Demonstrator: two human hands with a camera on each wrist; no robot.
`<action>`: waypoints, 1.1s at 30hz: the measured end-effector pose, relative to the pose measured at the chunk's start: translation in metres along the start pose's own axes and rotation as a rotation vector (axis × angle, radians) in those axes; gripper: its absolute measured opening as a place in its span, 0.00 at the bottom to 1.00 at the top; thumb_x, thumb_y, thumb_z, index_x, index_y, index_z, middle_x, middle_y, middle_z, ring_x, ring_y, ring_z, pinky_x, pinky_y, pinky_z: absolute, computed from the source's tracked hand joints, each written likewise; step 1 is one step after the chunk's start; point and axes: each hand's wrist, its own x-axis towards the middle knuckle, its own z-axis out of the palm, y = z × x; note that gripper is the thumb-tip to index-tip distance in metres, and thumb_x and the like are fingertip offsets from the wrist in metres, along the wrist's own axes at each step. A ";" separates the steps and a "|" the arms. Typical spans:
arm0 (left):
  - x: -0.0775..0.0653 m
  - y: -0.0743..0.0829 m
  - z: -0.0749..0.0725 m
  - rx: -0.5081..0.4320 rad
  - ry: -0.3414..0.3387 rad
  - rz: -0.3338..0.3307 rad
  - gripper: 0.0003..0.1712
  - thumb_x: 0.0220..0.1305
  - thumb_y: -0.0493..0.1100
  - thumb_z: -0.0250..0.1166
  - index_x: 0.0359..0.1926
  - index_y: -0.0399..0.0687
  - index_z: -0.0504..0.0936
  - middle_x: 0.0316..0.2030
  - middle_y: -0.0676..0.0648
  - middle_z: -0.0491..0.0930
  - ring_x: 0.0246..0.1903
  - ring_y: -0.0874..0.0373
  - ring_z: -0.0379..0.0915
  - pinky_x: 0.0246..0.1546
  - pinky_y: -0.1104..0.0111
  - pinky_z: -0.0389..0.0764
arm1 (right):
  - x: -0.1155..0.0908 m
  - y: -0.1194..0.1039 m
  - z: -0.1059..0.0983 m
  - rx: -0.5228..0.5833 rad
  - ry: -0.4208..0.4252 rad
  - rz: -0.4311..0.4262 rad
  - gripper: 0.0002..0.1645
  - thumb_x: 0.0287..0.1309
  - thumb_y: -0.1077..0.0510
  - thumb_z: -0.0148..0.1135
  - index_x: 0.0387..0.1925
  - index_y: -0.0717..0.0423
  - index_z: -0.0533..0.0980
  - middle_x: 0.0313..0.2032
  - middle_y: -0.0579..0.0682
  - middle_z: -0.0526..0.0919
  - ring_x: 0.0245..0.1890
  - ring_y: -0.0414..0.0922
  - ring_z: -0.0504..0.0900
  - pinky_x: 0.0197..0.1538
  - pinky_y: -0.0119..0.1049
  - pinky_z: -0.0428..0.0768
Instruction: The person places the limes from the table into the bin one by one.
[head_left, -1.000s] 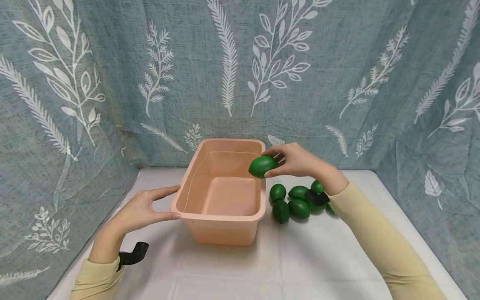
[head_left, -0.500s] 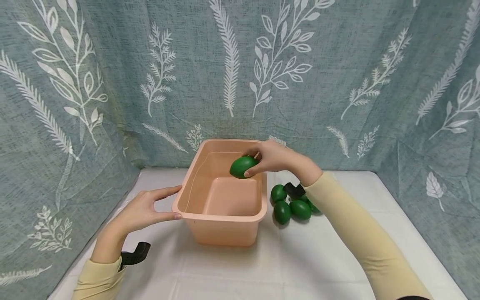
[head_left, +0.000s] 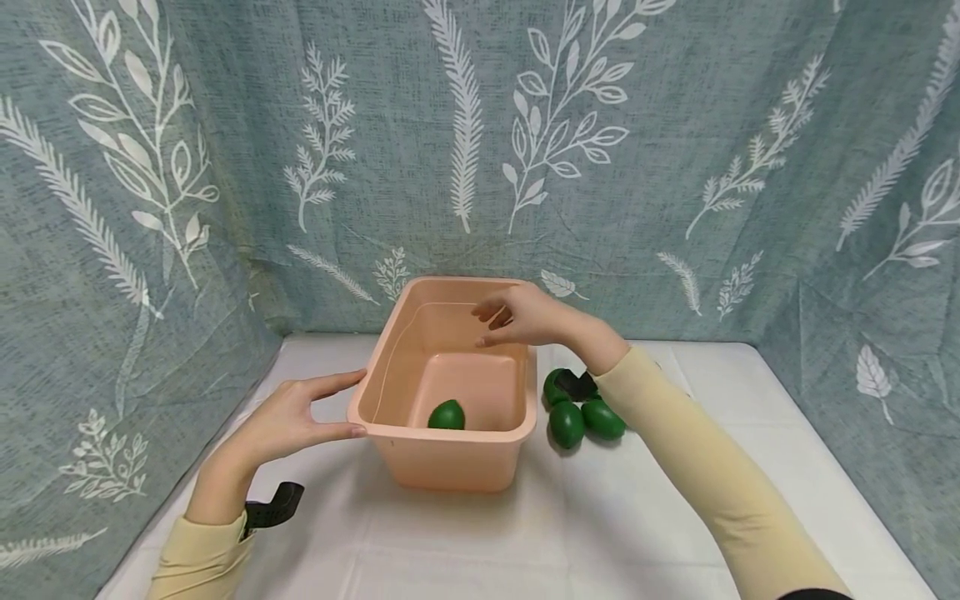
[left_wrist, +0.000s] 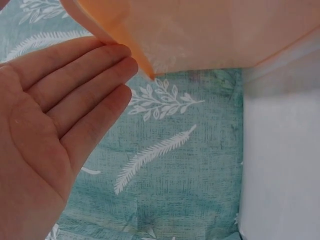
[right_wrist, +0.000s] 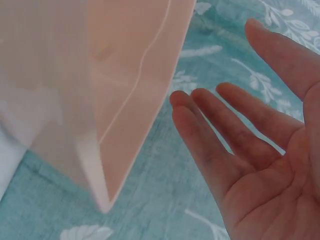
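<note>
A peach plastic tub (head_left: 461, 462) stands on the table with one green lime (head_left: 447, 415) on its floor, near the front wall. My left hand (head_left: 296, 422) touches the tub's left rim, thumb by the front corner and fingers farther back. In the left wrist view the fingers (left_wrist: 95, 82) lie nearly straight against the rim. Over the tub's right side hovers my right hand (head_left: 528, 317), holding nothing. The right wrist view shows its fingers (right_wrist: 200, 145) spread and relaxed, outlined against the curtain. Several more limes (head_left: 567, 425) lie right of the tub, partly hidden by the right forearm.
White cloth covers the table (head_left: 450, 550). A blue-green curtain (head_left: 420, 167) with white leaf prints hangs behind it and along both sides. Each wrist wears a black camera mount, the left one (head_left: 276, 506) standing out low over the cloth.
My right hand has moved left from over the tub's right rim and let go of the lime, which now lies inside the tub. The left hand keeps its place at the rim.
</note>
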 end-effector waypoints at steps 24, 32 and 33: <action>0.002 0.002 0.001 -0.005 0.002 0.001 0.41 0.49 0.60 0.72 0.64 0.53 0.73 0.60 0.49 0.75 0.60 0.44 0.70 0.54 0.46 0.73 | -0.094 0.077 -0.003 0.079 0.135 0.217 0.33 0.56 0.44 0.66 0.60 0.54 0.72 0.58 0.55 0.76 0.56 0.52 0.77 0.56 0.42 0.79; 0.000 0.003 0.001 -0.008 0.007 0.019 0.40 0.50 0.59 0.72 0.64 0.51 0.73 0.59 0.49 0.75 0.59 0.43 0.70 0.54 0.46 0.73 | -0.131 0.112 0.008 0.057 0.183 0.300 0.35 0.57 0.45 0.65 0.61 0.59 0.71 0.59 0.60 0.75 0.57 0.57 0.76 0.57 0.47 0.77; 0.000 0.003 0.001 -0.011 0.007 0.017 0.40 0.50 0.59 0.72 0.63 0.52 0.73 0.59 0.49 0.75 0.59 0.43 0.70 0.54 0.46 0.73 | -0.136 0.116 0.010 0.063 0.183 0.320 0.35 0.57 0.44 0.64 0.61 0.59 0.71 0.59 0.60 0.74 0.57 0.57 0.76 0.57 0.48 0.77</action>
